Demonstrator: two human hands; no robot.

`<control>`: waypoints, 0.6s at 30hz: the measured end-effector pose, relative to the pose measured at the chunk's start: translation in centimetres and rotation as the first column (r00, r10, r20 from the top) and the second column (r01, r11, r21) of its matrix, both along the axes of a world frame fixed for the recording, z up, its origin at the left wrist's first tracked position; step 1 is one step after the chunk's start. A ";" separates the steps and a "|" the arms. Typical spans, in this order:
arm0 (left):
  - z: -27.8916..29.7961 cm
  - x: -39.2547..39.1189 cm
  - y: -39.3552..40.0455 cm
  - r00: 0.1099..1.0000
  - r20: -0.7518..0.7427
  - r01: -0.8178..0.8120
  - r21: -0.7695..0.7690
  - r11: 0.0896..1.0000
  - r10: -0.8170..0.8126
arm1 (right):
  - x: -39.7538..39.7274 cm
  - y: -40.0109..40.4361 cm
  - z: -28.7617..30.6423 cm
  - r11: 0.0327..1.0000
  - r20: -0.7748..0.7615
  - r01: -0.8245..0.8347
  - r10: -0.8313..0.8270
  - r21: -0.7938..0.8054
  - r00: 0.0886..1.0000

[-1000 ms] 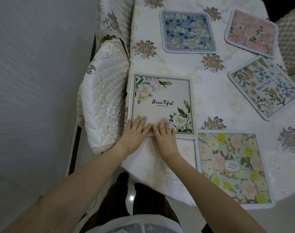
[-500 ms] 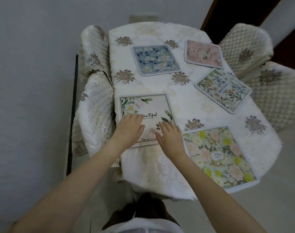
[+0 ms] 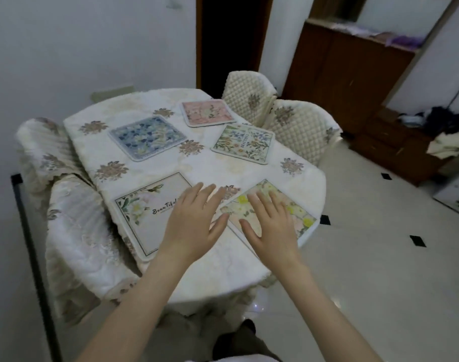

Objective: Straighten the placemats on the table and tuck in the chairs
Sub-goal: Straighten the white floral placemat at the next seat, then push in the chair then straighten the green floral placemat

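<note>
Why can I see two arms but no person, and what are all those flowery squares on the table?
The camera sits on the person's head and looks down, so you see only their own arms. There is no robot here. The left hand is spread flat over the white placemat with the word "Beautiful" on it. The right hand is spread over the yellow-flowered placemat. Neither hand grips anything. Farther away lie a blue placemat, a pink placemat and a leafy one, which sits crooked. They all lie on a table covered with a cream cloth. Quilted chairs stand around it.
</note>
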State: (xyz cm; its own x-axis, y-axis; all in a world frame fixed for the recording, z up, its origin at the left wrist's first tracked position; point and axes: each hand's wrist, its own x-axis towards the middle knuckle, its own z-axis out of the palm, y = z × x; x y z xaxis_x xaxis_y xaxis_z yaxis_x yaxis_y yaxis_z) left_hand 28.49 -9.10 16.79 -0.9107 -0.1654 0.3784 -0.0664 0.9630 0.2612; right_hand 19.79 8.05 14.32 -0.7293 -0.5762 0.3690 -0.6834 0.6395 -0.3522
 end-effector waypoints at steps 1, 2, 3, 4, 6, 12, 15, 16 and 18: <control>-0.3 0.1 1.0 1.000 0.011 0.015 0.008 1.000 -0.015 | 0.4 1.5 -0.1 0.999 0.001 0.041 -0.041 0.000 0.999; -0.7 0.2 2.1 0.999 0.027 0.028 0.020 0.999 -0.028 | 0.8 3.0 -0.3 0.997 0.009 0.078 -0.078 0.000 0.997; -1.1 0.2 3.2 0.998 0.048 0.041 0.030 0.999 -0.042 | 1.1 4.5 -0.5 0.994 0.022 0.111 -0.111 0.000 0.994; -1.6 0.1 4.4 0.996 0.074 0.054 0.038 0.998 -0.057 | 1.5 5.8 -0.9 0.990 0.036 0.140 -0.140 0.002 0.989; -2.8 0.0 6.8 0.988 0.126 0.083 0.052 0.995 -0.089 | 2.2 8.5 -1.7 0.981 0.065 0.196 -0.196 0.008 0.978; -5.9 -1.8 14.1 0.950 0.246 0.176 0.094 0.980 -0.194 | 2.8 16.5 -4.9 0.952 0.208 0.305 -0.302 0.017 0.930; -6.0 -4.7 18.0 0.947 0.249 0.184 0.099 0.978 -0.203 | 1.0 21.1 -5.5 0.938 0.239 0.346 -0.332 -0.016 0.912; -5.8 -5.8 19.5 0.949 0.239 0.186 0.100 0.977 -0.205 | 0.2 22.8 -5.6 0.935 0.237 0.354 -0.340 -0.019 0.910; -5.6 -8.2 23.0 0.955 0.212 0.192 0.100 0.976 -0.210 | -1.8 26.3 -5.4 0.929 0.239 0.368 -0.350 -0.033 0.906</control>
